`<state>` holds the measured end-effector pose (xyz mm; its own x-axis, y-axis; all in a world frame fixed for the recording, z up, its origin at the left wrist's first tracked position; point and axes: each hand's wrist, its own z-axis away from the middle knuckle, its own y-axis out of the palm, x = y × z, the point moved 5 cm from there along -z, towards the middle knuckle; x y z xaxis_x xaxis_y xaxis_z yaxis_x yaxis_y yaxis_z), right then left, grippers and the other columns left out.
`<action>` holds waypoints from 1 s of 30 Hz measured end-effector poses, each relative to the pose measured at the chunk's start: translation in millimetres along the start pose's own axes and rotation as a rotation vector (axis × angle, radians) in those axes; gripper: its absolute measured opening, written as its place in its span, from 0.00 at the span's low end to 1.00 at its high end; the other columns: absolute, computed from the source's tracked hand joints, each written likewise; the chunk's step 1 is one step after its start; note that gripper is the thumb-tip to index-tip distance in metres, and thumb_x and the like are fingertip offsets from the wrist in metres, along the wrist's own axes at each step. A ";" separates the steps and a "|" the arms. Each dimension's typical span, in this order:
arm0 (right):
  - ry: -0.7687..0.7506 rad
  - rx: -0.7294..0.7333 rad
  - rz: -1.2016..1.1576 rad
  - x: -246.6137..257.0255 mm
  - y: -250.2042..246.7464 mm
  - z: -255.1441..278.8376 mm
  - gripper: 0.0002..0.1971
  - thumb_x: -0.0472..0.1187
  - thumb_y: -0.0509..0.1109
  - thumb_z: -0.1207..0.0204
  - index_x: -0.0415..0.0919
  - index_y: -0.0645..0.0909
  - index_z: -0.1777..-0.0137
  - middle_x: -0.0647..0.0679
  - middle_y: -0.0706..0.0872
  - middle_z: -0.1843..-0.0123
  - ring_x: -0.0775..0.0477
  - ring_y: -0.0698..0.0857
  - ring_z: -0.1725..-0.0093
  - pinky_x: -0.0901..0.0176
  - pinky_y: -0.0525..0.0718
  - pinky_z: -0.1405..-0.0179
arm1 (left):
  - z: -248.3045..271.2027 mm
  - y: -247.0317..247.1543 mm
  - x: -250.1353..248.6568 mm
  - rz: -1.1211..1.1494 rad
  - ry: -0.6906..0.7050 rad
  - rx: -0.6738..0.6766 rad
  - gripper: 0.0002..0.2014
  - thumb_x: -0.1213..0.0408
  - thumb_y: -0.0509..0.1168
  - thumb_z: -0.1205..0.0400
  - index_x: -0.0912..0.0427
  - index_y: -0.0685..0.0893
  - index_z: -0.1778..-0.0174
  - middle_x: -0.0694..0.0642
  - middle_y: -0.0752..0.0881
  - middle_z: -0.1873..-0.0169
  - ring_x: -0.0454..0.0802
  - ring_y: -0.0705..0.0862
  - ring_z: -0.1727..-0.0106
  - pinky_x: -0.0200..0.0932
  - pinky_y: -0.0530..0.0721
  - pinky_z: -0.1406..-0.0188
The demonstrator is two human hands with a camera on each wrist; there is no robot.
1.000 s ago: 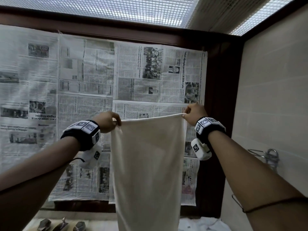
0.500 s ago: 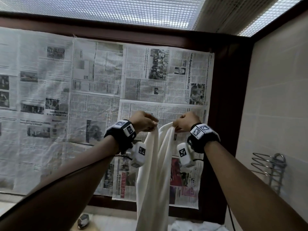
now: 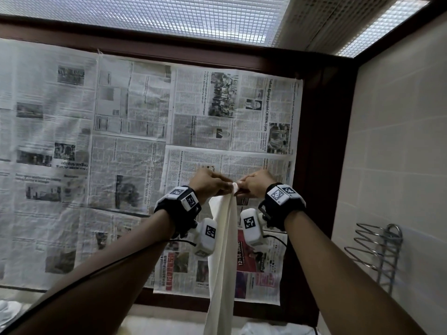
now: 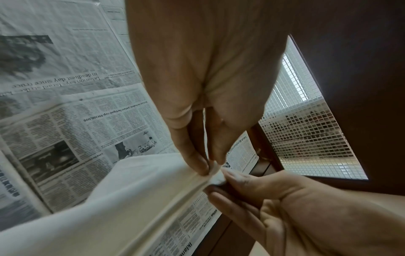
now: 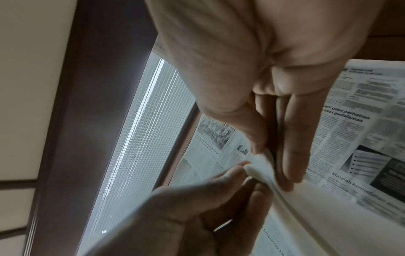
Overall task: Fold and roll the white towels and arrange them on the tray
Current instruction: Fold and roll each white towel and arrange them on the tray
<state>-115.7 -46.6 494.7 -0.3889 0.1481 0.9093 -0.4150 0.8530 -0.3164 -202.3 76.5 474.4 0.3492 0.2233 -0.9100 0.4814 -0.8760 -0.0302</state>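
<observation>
- White cloth: the towel (image 3: 223, 250) hangs straight down from the two hands, doubled lengthwise into a narrow strip, its top corners brought together at the fingers.
- The left hand (image 3: 208, 183) pinches its corner between thumb and fingers; the right hand (image 3: 255, 186) pinches the other corner the same way, and the two sets of fingers are touching or just beside each other at the top of the towel.
- Below the fingers the towel drops freely between the forearms; its lower end runs out of the head view, so I cannot tell whether it reaches the desk (image 3: 154, 323).
- Beyond the fingers, sheets of newspaper (image 3: 135, 131) cover the wall, bordered above by a dark wooden frame (image 3: 169, 48); the hands are held in the air, apart from the paper.
- To the right of the fingers stand a pale tiled wall (image 3: 396, 165) and a wire rack (image 3: 377, 250), well apart from the right arm.
- Above the fingers a gridded ceiling light (image 3: 145, 15) spans the top.
- The left wrist view shows the left fingers (image 4: 195, 155) closed on the folded hem, with the towel's doubled edges running down and left as stacked layers, a detail the head view lacks.
- The right wrist view shows the right fingers (image 5: 291, 164) wrapped on a bunched corner, with the left hand's fingers against it from below.
- Only the head view shows more white cloth (image 3: 271, 328) lying low, beneath the right forearm.
</observation>
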 end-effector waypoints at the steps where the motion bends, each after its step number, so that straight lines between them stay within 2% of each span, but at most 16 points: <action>1: 0.019 0.034 -0.016 -1.4 2.3 0.2 0.05 0.25 0.68 0.21 0.26 0.85 0.55 0.36 0.87 0.62 0.44 0.88 0.69 0.56 0.91 0.70 | 0.9 2.0 0.7 0.013 -0.005 0.003 0.10 0.84 0.69 0.24 0.82 0.85 0.48 0.71 0.88 0.58 0.53 0.89 0.65 0.37 0.90 0.63; 3: 0.043 0.114 -0.058 -4.9 5.4 5.2 0.13 0.22 0.61 0.18 0.30 0.83 0.61 0.40 0.87 0.69 0.50 0.87 0.75 0.60 0.88 0.71 | 1.6 3.7 2.5 0.001 -0.011 -0.001 0.09 0.84 0.69 0.23 0.82 0.85 0.48 0.75 0.88 0.55 0.57 0.90 0.62 0.39 0.91 0.60; 5: 0.023 0.194 -0.076 -7.8 6.3 10.2 0.14 0.20 0.58 0.18 0.30 0.83 0.58 0.45 0.87 0.75 0.54 0.86 0.77 0.64 0.87 0.69 | 3.6 3.6 3.3 -0.012 -0.015 0.001 0.09 0.84 0.69 0.24 0.80 0.86 0.48 0.76 0.88 0.53 0.61 0.90 0.56 0.42 0.91 0.55; 7: -0.006 0.166 -0.132 -9.9 -1.5 11.6 0.09 0.18 0.63 0.21 0.23 0.84 0.50 0.37 0.89 0.67 0.45 0.89 0.68 0.62 0.89 0.65 | 4.4 4.1 4.2 0.017 -0.020 0.017 0.08 0.82 0.69 0.23 0.78 0.87 0.49 0.75 0.89 0.53 0.62 0.90 0.53 0.43 0.91 0.52; 9: -0.038 0.131 -0.215 -11.4 -8.6 13.6 0.06 0.18 0.70 0.26 0.20 0.85 0.51 0.28 0.89 0.56 0.36 0.90 0.58 0.57 0.92 0.61 | 5.5 6.1 3.3 0.050 -0.015 0.036 0.07 0.78 0.71 0.22 0.77 0.88 0.51 0.74 0.89 0.54 0.60 0.90 0.55 0.43 0.90 0.52; 11: -0.042 0.136 -0.256 -13.9 -11.5 15.0 0.05 0.19 0.73 0.28 0.22 0.86 0.53 0.25 0.88 0.52 0.32 0.90 0.54 0.53 0.92 0.56 | 4.9 7.8 2.6 0.038 -0.007 0.043 0.09 0.73 0.75 0.24 0.75 0.89 0.51 0.72 0.90 0.55 0.58 0.90 0.56 0.44 0.91 0.51; 16: -0.053 0.144 -0.288 -20.7 -16.0 12.7 0.03 0.22 0.74 0.29 0.27 0.86 0.58 0.30 0.89 0.57 0.40 0.91 0.61 0.53 0.91 0.54 | 6.9 11.1 -0.5 0.055 0.002 0.038 0.06 0.75 0.73 0.23 0.72 0.89 0.52 0.69 0.90 0.57 0.56 0.90 0.58 0.41 0.91 0.56; 19: -0.018 0.170 -0.289 -26.4 -18.8 9.4 0.06 0.22 0.72 0.26 0.27 0.82 0.50 0.30 0.89 0.55 0.40 0.90 0.60 0.52 0.91 0.55 | 7.3 9.8 -0.5 0.013 0.033 0.054 0.06 0.74 0.71 0.21 0.71 0.88 0.50 0.66 0.88 0.60 0.53 0.87 0.62 0.39 0.89 0.61; 21: -0.011 0.181 -0.169 -25.7 -20.6 9.5 0.13 0.23 0.72 0.26 0.30 0.80 0.43 0.30 0.87 0.49 0.40 0.88 0.59 0.54 0.92 0.64 | 8.7 6.8 -3.1 -0.040 0.058 0.082 0.04 0.73 0.71 0.20 0.69 0.88 0.52 0.65 0.86 0.60 0.54 0.84 0.62 0.39 0.88 0.61; 22: -0.040 0.188 -0.044 -24.6 -21.9 6.9 0.16 0.23 0.73 0.26 0.33 0.79 0.40 0.33 0.86 0.46 0.43 0.87 0.57 0.57 0.90 0.66 | 10.1 5.0 -6.0 -0.052 0.066 0.102 0.03 0.72 0.71 0.20 0.66 0.89 0.54 0.64 0.86 0.60 0.53 0.84 0.62 0.39 0.87 0.61; 24: -0.134 0.251 0.220 -22.0 -19.7 2.4 0.26 0.23 0.75 0.28 0.41 0.78 0.33 0.39 0.83 0.39 0.45 0.86 0.46 0.56 0.90 0.57 | 12.3 -0.6 -13.7 -0.064 0.076 0.130 0.04 0.71 0.71 0.20 0.62 0.90 0.60 0.61 0.86 0.61 0.51 0.83 0.62 0.37 0.87 0.61; 26: -0.176 0.345 0.340 -19.6 -13.2 3.7 0.33 0.26 0.77 0.30 0.49 0.76 0.27 0.43 0.80 0.34 0.43 0.82 0.36 0.50 0.89 0.47 | 13.3 -6.5 -22.9 -0.084 0.074 0.145 0.06 0.70 0.70 0.20 0.61 0.90 0.62 0.64 0.85 0.58 0.53 0.81 0.60 0.38 0.85 0.60; 28: -0.212 0.386 0.365 -14.8 -8.1 6.1 0.31 0.31 0.79 0.30 0.49 0.78 0.28 0.46 0.82 0.36 0.47 0.81 0.36 0.50 0.86 0.44 | 14.3 -11.6 -32.0 -0.134 0.069 0.160 0.08 0.69 0.69 0.18 0.60 0.89 0.62 0.67 0.85 0.53 0.57 0.80 0.56 0.40 0.83 0.59; 30: -0.251 0.385 0.375 -7.3 -4.9 11.4 0.21 0.37 0.80 0.28 0.43 0.82 0.35 0.50 0.86 0.44 0.50 0.84 0.44 0.59 0.82 0.52 | 15.6 -15.4 -40.5 -0.191 0.066 0.178 0.09 0.71 0.66 0.16 0.60 0.87 0.60 0.66 0.85 0.49 0.56 0.83 0.54 0.41 0.84 0.60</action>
<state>-120.2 -57.5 486.6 -0.7299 0.2417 0.6394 -0.4619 0.5152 -0.7220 -236.4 74.3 505.3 0.3198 0.4139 -0.8523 0.3968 -0.8753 -0.2762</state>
